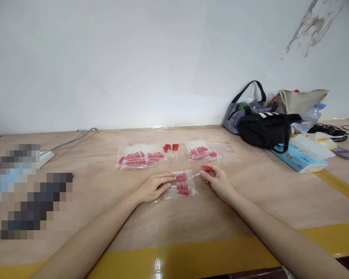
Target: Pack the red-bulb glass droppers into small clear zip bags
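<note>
My right hand (216, 179) pinches a dropper (207, 169) by its red rubber bulb. The dropper's thin clear tube points left, its tip at the open right end of a clear zip-lock bag (194, 190). Several red-bulbed droppers (182, 189) lie inside this bag. On the bag's left side, my left hand (155, 186) grips it with fingers and thumb, keeping it against the table. Just behind, loose droppers (171, 148) lie side by side, bulbs toward the wall.
Filled zip-lock bags (133, 157) overlap behind my left hand; another filled bag (202, 151) and a flat bag (228, 152) lie behind my right. At right are a black bag (263, 130), a striped bag (232, 116), a tissue pack (301, 157) and a phone (347, 152).
</note>
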A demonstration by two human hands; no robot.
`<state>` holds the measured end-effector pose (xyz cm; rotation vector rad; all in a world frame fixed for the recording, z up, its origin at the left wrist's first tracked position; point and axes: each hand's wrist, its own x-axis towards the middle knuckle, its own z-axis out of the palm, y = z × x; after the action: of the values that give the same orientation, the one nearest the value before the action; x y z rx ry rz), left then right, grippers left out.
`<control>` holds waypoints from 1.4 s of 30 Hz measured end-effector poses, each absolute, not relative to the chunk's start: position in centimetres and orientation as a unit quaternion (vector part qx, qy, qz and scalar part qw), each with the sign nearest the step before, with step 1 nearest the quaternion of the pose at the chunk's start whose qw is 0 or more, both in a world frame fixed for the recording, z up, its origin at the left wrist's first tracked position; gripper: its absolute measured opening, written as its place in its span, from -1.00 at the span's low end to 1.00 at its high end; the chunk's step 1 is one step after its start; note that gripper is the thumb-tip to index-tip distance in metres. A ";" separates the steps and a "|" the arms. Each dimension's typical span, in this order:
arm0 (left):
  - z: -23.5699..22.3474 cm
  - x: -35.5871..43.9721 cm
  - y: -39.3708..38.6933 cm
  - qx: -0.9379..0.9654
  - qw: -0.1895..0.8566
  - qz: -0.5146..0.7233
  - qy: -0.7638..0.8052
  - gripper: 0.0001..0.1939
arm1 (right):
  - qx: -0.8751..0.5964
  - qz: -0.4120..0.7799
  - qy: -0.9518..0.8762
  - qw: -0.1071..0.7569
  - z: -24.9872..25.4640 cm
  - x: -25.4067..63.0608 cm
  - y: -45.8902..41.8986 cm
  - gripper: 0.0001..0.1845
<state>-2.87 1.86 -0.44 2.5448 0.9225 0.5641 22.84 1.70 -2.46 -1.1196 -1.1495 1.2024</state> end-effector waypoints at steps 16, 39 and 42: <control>-0.5 -2.9 1.8 0.902 0.184 0.208 0.330 -0.66 | -0.527 0.312 -0.683 0.396 -3.2 21.3 1.2 -0.77; -0.5 -3.4 1.9 0.883 0.136 0.277 0.353 -0.60 | -0.407 0.614 -0.584 0.342 0.1 22.3 2.3 -0.70; -0.5 -3.4 1.9 0.874 0.138 0.272 0.378 -0.55 | -0.388 0.616 -0.505 0.463 1.9 24.5 3.2 -0.74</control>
<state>-3.38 1.87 -0.50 2.5293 1.0925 0.7857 24.50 3.16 1.88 -0.9545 -1.2406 1.5152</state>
